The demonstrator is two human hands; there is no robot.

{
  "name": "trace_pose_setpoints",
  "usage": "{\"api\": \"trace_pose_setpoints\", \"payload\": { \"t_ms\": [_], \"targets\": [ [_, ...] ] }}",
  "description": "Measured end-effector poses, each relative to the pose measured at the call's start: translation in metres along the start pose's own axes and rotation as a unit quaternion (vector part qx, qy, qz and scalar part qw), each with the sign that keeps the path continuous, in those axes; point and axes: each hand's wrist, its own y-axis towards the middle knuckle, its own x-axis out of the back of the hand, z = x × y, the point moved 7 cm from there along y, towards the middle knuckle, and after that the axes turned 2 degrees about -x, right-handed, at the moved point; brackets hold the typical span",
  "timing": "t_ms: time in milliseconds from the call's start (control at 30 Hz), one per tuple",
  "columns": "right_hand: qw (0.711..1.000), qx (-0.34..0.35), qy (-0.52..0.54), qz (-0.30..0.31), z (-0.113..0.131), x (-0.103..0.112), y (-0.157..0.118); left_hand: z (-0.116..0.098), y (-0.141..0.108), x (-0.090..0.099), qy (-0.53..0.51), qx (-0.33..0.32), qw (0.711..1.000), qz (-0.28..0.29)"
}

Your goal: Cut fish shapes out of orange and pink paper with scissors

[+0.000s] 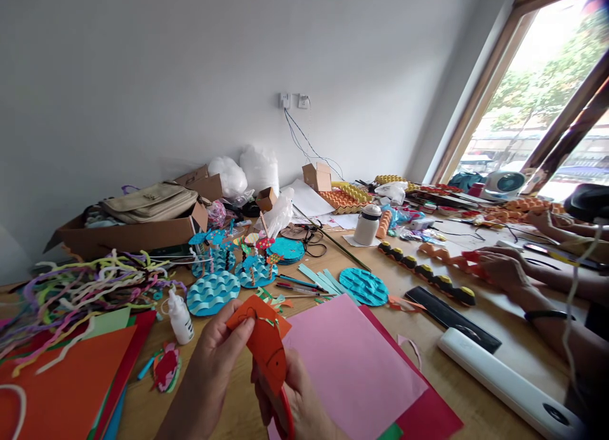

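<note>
My left hand [221, 348] pinches an orange piece of paper [261, 329] with dark drawn lines on it, thumb on top. Below it, my right hand [299, 389] grips red-handled scissors [287, 414]; their blades are hidden behind the paper. Pink paper sheets [347, 364] lie on the table to the right of my hands, over a dark red sheet. A white glue bottle [181, 318] stands left of my left hand, near a small layered paper cutout [166, 367].
Coloured sheets [71, 376] and fuzzy pipe cleaners [95, 288] cover the left side. Blue wavy paper discs [213, 292] lie ahead. At right are a long white device [509, 380], a painted egg-carton strip [423, 269] and another person's hands [504, 272].
</note>
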Motion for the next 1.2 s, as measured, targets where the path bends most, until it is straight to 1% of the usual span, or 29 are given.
{"api": "trace_pose_setpoints", "payload": {
  "t_ms": [200,333,500,733,867,967,1033,1200],
  "targets": [
    [0.999,-0.007,-0.011,-0.031,0.003,0.003,-0.005,0.002,-0.002,0.0,-0.016,0.019,1.0,-0.003],
    [1.0,-0.007,-0.013,-0.027,0.009,0.002,-0.007,0.001,-0.003,0.002,-0.014,0.016,1.0,-0.018],
    [1.0,0.009,-0.007,-0.017,0.01,0.003,-0.006,0.002,-0.004,-0.002,-0.024,0.024,0.999,0.001],
    [0.999,0.025,-0.021,0.001,0.01,0.003,-0.004,-0.001,-0.002,0.0,0.013,-0.017,1.0,0.008],
    [0.999,0.025,-0.042,-0.003,0.008,0.004,-0.004,0.001,-0.002,0.0,0.022,-0.015,1.0,0.015],
    [0.998,0.049,-0.043,-0.016,0.005,0.007,-0.004,-0.002,-0.003,-0.001,0.05,-0.018,0.999,0.01],
    [0.998,0.057,-0.033,-0.013,0.002,0.008,-0.003,-0.004,-0.003,-0.002,0.064,-0.024,0.998,0.007],
    [0.998,0.067,-0.018,-0.007,0.005,0.008,-0.003,-0.005,-0.003,-0.004,0.053,-0.026,0.998,0.011]
  ]
}}
